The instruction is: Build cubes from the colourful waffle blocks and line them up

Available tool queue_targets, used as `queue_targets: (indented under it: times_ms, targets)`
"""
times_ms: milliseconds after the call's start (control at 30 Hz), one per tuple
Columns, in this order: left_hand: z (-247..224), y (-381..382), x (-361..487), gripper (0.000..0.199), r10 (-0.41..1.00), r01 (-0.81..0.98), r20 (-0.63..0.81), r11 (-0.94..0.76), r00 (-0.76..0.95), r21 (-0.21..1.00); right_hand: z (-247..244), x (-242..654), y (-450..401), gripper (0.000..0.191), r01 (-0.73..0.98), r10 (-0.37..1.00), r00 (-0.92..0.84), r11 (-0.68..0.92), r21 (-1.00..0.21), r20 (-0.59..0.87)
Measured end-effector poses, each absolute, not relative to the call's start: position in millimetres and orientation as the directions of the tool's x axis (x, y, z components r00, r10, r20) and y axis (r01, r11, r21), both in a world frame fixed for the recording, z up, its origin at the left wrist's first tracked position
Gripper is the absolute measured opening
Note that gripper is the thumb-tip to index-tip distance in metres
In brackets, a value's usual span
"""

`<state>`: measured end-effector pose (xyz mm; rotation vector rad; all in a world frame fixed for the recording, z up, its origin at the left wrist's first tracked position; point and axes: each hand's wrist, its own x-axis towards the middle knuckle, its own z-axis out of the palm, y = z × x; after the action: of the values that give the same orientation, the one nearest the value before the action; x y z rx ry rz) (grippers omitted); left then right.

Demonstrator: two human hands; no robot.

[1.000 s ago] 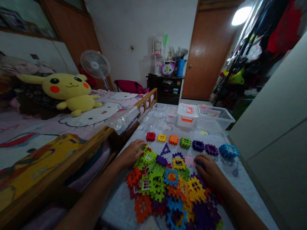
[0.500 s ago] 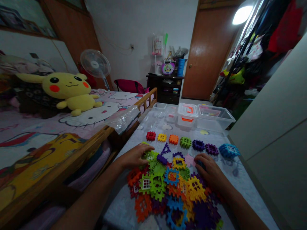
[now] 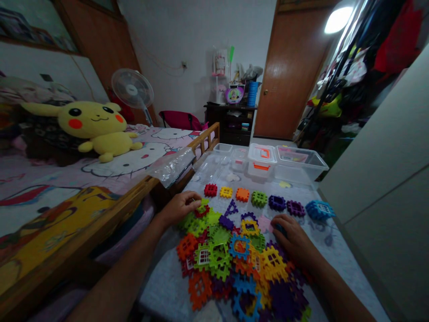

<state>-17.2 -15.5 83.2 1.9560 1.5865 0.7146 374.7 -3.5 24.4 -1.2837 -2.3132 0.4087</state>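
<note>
Seven single-colour groups of notched plastic tiles [image 3: 242,194] stand in a row across the table [image 3: 161,286]; a mixed heap of loose tiles [image 3: 219,255] lies unsorted towards the near edge. The right hand [image 3: 293,235] curls round a dark-blue piece [image 3: 280,230]; the left hand [image 3: 179,208] bends at the heap's left side, its grip unclear. Clear plastic boxes [image 3: 298,172] line the far edge, a wooden-railed bed [image 3: 100,223] the left.

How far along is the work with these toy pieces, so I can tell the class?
Looks done: seven small stacks in a row, roughly one colour each. In hand: a dark piece in the right hand; the left hand is at the pile's edge, its grip unclear. Left: the big mixed pile, so much seems unsorted.
</note>
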Motion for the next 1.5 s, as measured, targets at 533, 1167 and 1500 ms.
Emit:
queue_targets:
  times_ms: [533,1167,1500]
  targets:
    - [54,33,-26,0.035,0.989,0.823,0.049,-0.143,0.139,0.549,23,376,-2,0.018,0.713,0.850,-0.470,0.525,-0.464,0.239]
    - [79,23,-25,0.056,0.878,0.863,-0.156,-0.388,0.453,0.325,24,376,-4,0.019,0.717,0.852,-0.460,0.522,-0.461,0.250]
    - [75,25,-28,0.060,0.860,0.857,-0.150,-0.439,0.488,0.271,24,376,-4,0.019,0.712,0.852,-0.455,0.523,-0.468,0.259]
